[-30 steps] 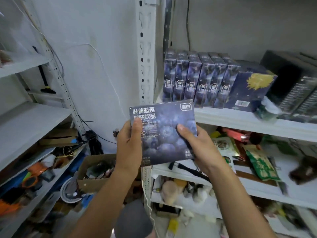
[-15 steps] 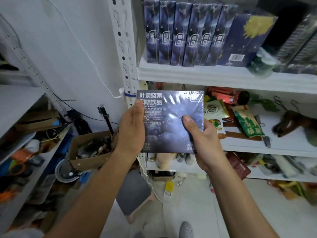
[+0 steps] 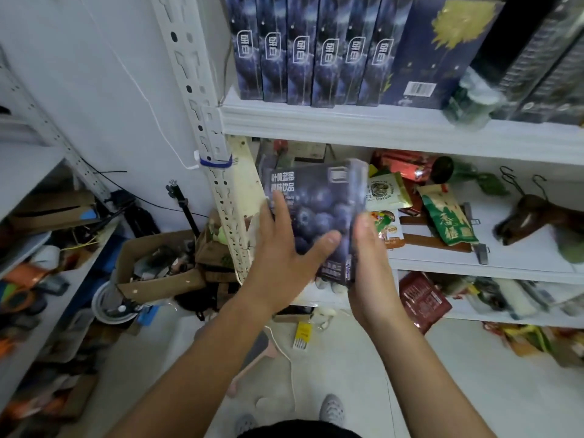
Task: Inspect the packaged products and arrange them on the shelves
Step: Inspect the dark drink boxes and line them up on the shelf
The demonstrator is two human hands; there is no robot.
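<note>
Held before the white middle shelf (image 3: 521,251), the dark-blue film-wrapped drink box (image 3: 319,210) sits clasped by the right grip (image 3: 371,273), left grip (image 3: 281,257) spread flat on its face; turn it slowly, checking every side.

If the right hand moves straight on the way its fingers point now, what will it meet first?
Probably the yellow-and-white packet on the middle shelf, just beyond the blue box that the right hand holds; depth is unclear.

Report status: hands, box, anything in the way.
Left hand flat on box front. Right hand grips its right edge. Packets crowd the shelf behind.
</note>
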